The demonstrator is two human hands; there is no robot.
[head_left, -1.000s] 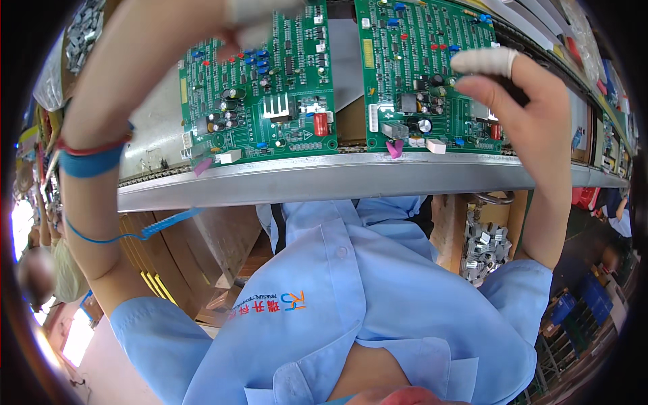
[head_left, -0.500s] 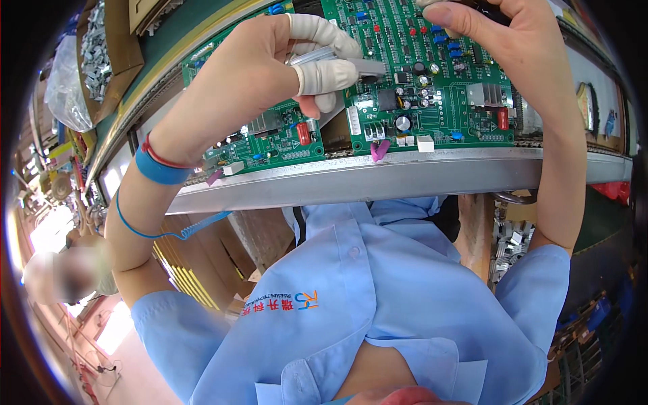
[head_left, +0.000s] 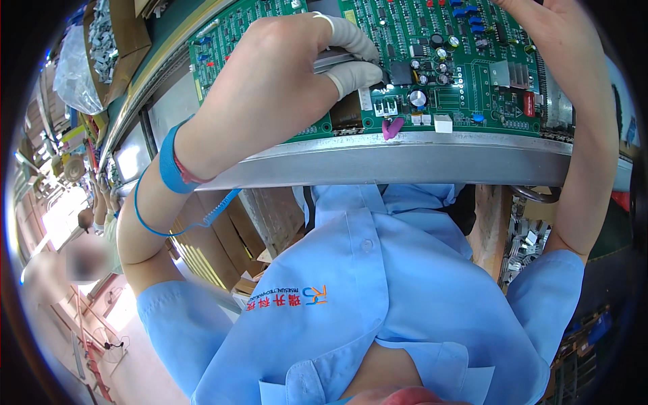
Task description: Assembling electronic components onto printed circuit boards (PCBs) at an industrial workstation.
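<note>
My left hand (head_left: 277, 77) wears white finger covers and a blue wrist strap. Its covered fingers pinch a slim grey, partly clear piece (head_left: 332, 61), whose exact kind I cannot make out. Those fingertips are at the left edge of a green circuit board (head_left: 466, 108), by a dark square component (head_left: 401, 73) and a white upright connector (head_left: 365, 99). Much of a second green board (head_left: 233, 30) lies behind this hand. At the upper right, my right hand (head_left: 543, 20) is over the first board's far right side, its fingers mostly cut off by the picture's edge.
Both boards lie along a metal rail (head_left: 405, 162) running across in front of me. A purple clip-like piece (head_left: 391, 128) sits on the near edge. Boxed grey parts (head_left: 102, 44) and a clear bag (head_left: 75, 81) are far left. A blue coiled cord (head_left: 219, 208) hangs from my strap.
My left hand has moved right and slightly nearer, its fingertips now close to the dark square component. My right hand has shifted up and right, further out of the picture.
</note>
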